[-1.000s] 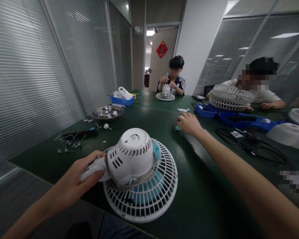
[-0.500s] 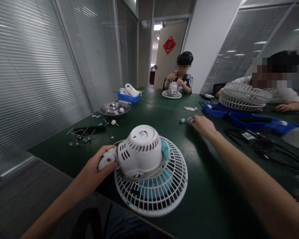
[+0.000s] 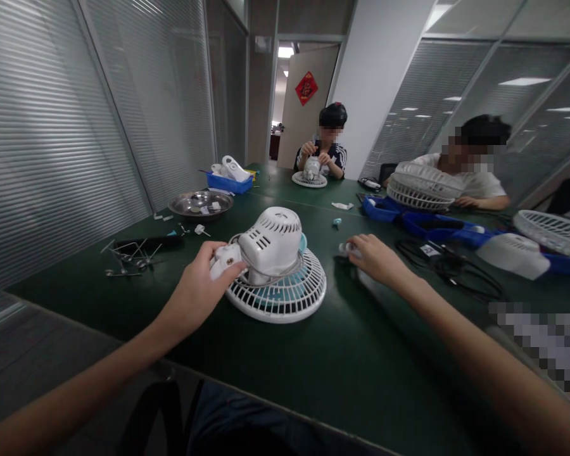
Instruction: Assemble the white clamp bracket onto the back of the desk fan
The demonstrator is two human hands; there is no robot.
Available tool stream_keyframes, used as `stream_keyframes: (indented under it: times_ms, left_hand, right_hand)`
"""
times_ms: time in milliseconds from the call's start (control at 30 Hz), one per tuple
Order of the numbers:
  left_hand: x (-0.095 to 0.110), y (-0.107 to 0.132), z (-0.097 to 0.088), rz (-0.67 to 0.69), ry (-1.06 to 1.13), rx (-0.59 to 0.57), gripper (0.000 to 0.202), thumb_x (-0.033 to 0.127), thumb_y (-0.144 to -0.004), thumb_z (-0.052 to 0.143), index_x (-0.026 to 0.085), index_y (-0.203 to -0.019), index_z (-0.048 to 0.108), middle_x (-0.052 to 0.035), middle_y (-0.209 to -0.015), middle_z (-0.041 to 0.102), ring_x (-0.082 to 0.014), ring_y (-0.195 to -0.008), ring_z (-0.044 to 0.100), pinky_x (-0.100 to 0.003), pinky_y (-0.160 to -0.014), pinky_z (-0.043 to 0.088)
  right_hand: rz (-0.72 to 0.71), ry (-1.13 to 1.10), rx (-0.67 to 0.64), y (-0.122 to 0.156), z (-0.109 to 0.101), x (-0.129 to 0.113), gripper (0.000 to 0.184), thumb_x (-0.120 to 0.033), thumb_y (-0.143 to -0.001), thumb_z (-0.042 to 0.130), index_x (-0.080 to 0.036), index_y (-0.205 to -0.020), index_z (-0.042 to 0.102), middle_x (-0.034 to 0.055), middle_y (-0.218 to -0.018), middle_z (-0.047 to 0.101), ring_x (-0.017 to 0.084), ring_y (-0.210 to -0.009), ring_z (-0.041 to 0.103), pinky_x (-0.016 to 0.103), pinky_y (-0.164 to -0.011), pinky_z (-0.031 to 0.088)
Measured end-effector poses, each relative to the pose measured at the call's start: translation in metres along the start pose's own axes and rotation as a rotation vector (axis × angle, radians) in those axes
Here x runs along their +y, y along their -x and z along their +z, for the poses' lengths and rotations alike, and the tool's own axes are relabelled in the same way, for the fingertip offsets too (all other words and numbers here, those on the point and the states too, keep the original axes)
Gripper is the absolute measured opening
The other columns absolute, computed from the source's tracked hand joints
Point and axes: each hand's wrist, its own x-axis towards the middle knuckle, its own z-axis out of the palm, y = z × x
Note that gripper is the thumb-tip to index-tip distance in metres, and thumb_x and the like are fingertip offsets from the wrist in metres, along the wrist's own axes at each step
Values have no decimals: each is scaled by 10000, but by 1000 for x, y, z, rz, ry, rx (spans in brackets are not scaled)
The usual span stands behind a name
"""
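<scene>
A white fan head [image 3: 272, 244] lies face down on its round grille, with light-blue blades under the bars and a cord looped around the housing. My left hand [image 3: 204, 278] grips the white neck piece [image 3: 225, 259] at the fan's left side, thumb in front. To the right of the grille, my right hand [image 3: 375, 256] has its fingertips closed on a small whitish, cylinder-like part [image 3: 345, 249], partly covered by the fingers, low over the table. Beyond that hand a small teal-topped piece [image 3: 337, 223] stands on the green table [image 3: 285, 361].
On the left are a metal bowl [image 3: 200, 212] with small parts, several metal tools [image 3: 130, 259] and a blue bin [image 3: 228, 183]. Blue trays [image 3: 437, 227], a black cable [image 3: 449, 272] and a white cover [image 3: 513, 256] lie right. Two people sit across the table.
The fan has slid away from the table's near edge, with my left hand still on its neck. My right hand has drawn back from the teal piece, holding the whitish part.
</scene>
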Motion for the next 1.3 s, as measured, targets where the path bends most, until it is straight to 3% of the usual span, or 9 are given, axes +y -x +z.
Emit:
stream_keyframes:
  times_ms: [167,333,500,667,800,933,1000,1133,1300]
  left_hand:
    - [10,-28,29,27,-17,-103,435,505,-856,466,163,-1124,458,-103,-1015,648,-228,-822,632,-311,-671,463]
    - [17,-51,46,122,-189,-262,470,536,-928,253,171,-1127,473,-116,-932,660,-252,-776,623,-331,-628,410]
    - [3,-63,47,212,-47,-328,463,552,-917,311,169,-1096,498,-57,-851,644,-201,-705,596,-289,-598,408]
    - [-14,-74,52,315,113,-266,400,537,-891,409,168,-979,536,-19,-825,609,-163,-703,566,-251,-598,410]
    - [-13,-74,51,362,153,-308,379,513,-880,464,169,-1026,525,-25,-868,611,-158,-722,572,-250,-612,424]
    - [-8,-69,45,397,100,-388,362,492,-895,451,166,-1043,499,-19,-840,591,-148,-691,559,-250,-596,417]
    - [-6,-68,43,456,65,-427,340,488,-908,422,163,-980,492,-3,-778,560,-137,-651,532,-248,-581,399]
    - [-6,-67,44,511,34,-466,317,456,-945,335,173,-893,468,12,-720,518,-130,-631,504,-246,-580,378]
    - [-3,-65,43,509,-155,-375,304,409,-960,285,183,-852,459,5,-697,526,-143,-606,508,-261,-561,344]
  right_hand:
    - [-56,58,30,29,-7,-20,354,-332,-913,424,-136,-1156,589,132,-987,622,263,-925,543,371,-817,426]
    - [17,-110,-7,41,1,-5,432,-394,-927,377,-134,-1219,563,162,-1146,564,269,-1010,543,394,-878,446]
    - [93,-299,-3,45,21,9,486,-448,-940,321,-170,-1310,468,141,-1169,561,266,-1071,533,409,-939,434]
    - [118,-328,77,46,29,5,518,-509,-885,432,-180,-1278,500,133,-1099,563,281,-1046,536,423,-936,431]
    - [174,-454,91,48,20,8,601,-481,-804,579,-153,-1296,474,116,-1032,593,250,-947,593,372,-850,478]
    - [181,-544,-52,54,1,19,552,-414,-737,662,-199,-1231,543,69,-968,661,234,-915,627,343,-812,491]
    - [161,-540,-94,58,-6,23,474,-415,-760,630,-213,-1186,584,64,-998,675,229,-916,632,335,-810,486]
    - [189,-469,-26,59,-7,19,444,-399,-850,488,-145,-1208,553,119,-1066,660,230,-915,632,333,-815,470]
    - [307,-385,-27,51,0,11,417,-453,-905,382,-157,-1159,530,74,-771,665,211,-690,623,312,-669,452]
